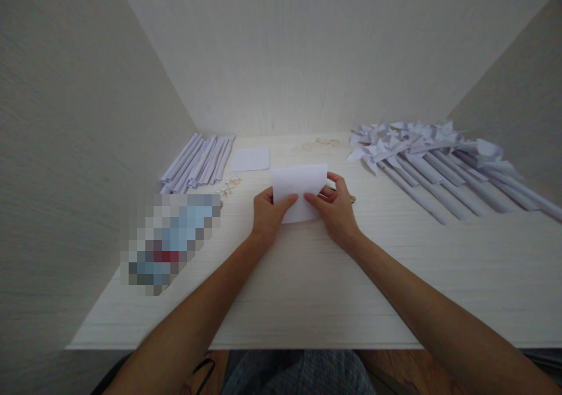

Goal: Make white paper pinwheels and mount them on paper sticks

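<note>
A small white sheet of paper (299, 185) is held just above the white table (307, 289) at its middle. My left hand (267, 216) pinches the sheet's lower left edge with thumb and fingers. My right hand (336, 208) pinches its lower right edge, thumb on top. The sheet tilts up toward me and looks folded. A dark thin object (351, 198) lies on the table partly hidden behind my right hand.
Rolled white paper sticks (197, 162) lie in a row at the back left, with a flat paper square (250, 159) beside them. Paper pinwheels on sticks (439, 161) are piled at the right. Small pins (229, 185) are scattered nearby. A blurred patch (169, 240) covers the left. Walls enclose three sides.
</note>
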`<state>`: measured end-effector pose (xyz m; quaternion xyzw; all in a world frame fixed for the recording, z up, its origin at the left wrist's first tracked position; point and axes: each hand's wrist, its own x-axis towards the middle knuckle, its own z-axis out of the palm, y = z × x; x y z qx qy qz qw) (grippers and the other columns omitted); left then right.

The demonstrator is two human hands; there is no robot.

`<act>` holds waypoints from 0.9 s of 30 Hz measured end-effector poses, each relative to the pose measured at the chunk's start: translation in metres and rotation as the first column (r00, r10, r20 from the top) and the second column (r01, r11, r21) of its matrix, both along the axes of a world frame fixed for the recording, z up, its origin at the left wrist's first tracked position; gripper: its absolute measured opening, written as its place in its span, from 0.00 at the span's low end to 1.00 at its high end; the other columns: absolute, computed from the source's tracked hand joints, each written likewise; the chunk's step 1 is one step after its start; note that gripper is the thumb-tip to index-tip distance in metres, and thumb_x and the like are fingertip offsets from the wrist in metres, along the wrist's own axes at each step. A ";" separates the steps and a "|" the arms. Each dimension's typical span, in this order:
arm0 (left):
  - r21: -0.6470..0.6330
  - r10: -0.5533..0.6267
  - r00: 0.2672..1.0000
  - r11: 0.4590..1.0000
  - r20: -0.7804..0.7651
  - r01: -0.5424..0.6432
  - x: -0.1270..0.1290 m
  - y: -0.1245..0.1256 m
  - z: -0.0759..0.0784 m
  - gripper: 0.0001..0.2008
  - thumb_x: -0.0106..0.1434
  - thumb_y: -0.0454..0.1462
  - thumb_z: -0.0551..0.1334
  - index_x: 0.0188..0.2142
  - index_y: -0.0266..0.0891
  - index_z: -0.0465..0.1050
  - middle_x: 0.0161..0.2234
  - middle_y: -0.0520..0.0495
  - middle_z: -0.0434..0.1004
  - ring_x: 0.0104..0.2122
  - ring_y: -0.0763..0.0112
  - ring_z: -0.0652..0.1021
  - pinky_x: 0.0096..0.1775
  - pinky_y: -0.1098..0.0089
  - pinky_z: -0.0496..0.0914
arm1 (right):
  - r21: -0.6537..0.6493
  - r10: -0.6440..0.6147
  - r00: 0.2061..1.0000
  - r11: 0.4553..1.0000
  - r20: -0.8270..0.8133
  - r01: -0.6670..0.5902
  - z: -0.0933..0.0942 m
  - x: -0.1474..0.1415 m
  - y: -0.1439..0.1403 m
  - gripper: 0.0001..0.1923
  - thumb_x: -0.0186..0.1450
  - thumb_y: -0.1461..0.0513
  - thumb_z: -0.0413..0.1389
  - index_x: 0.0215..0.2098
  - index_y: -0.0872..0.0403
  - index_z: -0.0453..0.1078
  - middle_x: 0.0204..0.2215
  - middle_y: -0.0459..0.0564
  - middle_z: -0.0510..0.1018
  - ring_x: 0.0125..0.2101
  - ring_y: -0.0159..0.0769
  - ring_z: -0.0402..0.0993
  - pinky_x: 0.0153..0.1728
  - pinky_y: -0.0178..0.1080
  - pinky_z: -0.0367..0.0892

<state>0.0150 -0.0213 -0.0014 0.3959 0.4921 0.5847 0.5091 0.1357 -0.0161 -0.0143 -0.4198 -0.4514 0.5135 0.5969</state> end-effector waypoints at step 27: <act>-0.015 -0.028 0.999 0.999 0.043 0.029 -0.001 0.001 -0.001 0.13 0.37 0.35 0.67 0.26 0.34 0.72 0.25 0.49 0.75 0.24 0.72 0.72 0.28 0.70 0.66 | -0.041 0.059 0.996 0.997 -0.060 -0.062 0.005 0.005 0.004 0.29 0.42 0.63 0.63 0.38 0.49 0.52 0.22 0.40 0.76 0.23 0.32 0.73 0.26 0.37 0.68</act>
